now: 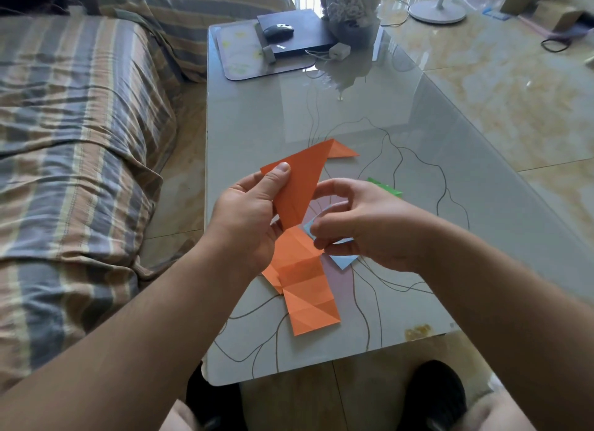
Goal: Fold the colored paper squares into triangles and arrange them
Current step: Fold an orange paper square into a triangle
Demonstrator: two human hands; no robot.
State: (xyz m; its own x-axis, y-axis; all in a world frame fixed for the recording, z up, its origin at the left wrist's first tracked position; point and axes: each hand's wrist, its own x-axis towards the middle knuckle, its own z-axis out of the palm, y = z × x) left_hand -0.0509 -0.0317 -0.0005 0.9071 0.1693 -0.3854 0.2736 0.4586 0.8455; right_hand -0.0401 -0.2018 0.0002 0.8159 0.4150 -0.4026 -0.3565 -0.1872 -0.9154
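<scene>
My left hand [250,218] holds a folded orange paper [299,179] above the table, thumb pressed on its upper left corner. My right hand [356,224] pinches the curled corner of a light blue paper [345,260] just right of the orange one. Below my hands a creased orange paper [305,292] lies flat on the glass table [401,134]. Another orange piece [342,150] lies behind the held one. A green paper [387,187] peeks out beyond my right hand, mostly hidden.
At the table's far end sit a mouse pad [244,54], a dark laptop [305,35] with a mouse [279,30] on it, a white charger [339,50] and a plant [350,9]. A striped sofa [74,134] runs along the left. A fan base [437,10] stands on the floor.
</scene>
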